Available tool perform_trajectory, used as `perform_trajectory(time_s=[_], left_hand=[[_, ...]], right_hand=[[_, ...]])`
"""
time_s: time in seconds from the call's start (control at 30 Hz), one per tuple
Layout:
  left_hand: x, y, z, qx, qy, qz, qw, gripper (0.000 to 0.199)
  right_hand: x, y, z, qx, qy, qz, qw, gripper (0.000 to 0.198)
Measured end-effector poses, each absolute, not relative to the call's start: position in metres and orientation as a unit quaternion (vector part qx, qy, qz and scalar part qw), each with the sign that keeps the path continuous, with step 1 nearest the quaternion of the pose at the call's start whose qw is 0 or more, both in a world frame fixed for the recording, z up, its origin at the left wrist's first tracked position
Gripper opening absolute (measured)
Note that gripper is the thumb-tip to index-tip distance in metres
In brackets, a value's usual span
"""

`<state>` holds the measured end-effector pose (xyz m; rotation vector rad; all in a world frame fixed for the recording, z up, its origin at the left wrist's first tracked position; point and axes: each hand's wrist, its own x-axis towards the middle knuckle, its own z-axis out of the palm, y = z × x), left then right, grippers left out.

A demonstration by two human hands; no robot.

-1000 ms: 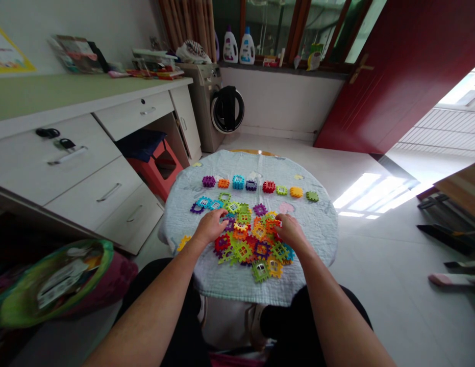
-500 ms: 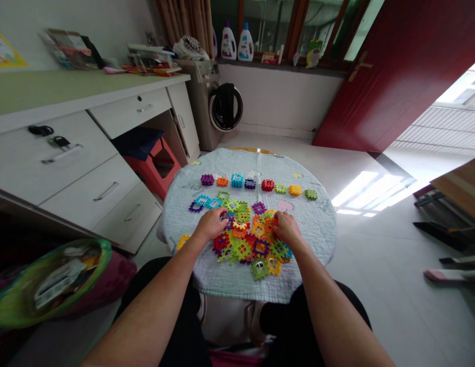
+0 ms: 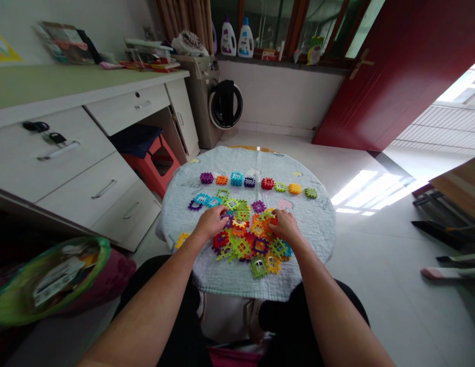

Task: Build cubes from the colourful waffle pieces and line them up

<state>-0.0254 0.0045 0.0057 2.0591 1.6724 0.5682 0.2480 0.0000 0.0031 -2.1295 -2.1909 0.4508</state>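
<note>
A pile of interlocking plastic building pieces [image 3: 242,247] in green, orange, red, purple and yellow lies mid-table, many with window shapes. At its left edge is my left hand [image 3: 211,223], thumb and forefinger apart next to a purple piece [image 3: 228,221]. On the opposite side, my right hand [image 3: 286,225] touches the pile. Its thumb and forefinger are spread around the edge of orange and red pieces [image 3: 273,220]; some fingers are hidden. Behind the pile, a row of pieces joined or stacked by colour includes a cyan stack [image 3: 236,178] and a red stack [image 3: 267,183].
A pale blue cloth covers the round table [image 3: 317,229]. Cyan pieces [image 3: 202,199] and a yellow piece [image 3: 182,239] lie left of the pile. A full bin [image 3: 107,270] stands at left, near white drawers [image 3: 103,189] and a red stool [image 3: 166,168].
The view has shifted slightly. My right thumb has moved a little lower along the pieces; my left hand stays almost where it was.
</note>
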Motion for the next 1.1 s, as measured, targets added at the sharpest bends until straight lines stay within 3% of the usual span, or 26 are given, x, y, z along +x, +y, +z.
perform_trajectory(time_s=[0.1,0.33,0.83,1.1], left_hand=[[-0.025,0.005,0.006,0.742,0.603,0.204,0.211,0.028],[-0.025,0.004,0.004,0.748,0.595,0.206,0.210,0.028],[-0.009,-0.002,0.013,0.760,0.559,0.236,0.233,0.027],[0.017,-0.011,0.004,0.713,0.507,0.297,0.383,0.028]], right_hand=[[0.243,-0.004,0.007,-0.694,-0.707,0.138,0.001,0.055],[0.239,-0.002,0.006,-0.708,-0.697,0.110,0.029,0.032],[0.229,0.005,0.004,-0.665,-0.666,0.227,0.250,0.024],[0.208,0.000,-0.001,-0.597,-0.648,0.327,0.341,0.014]])
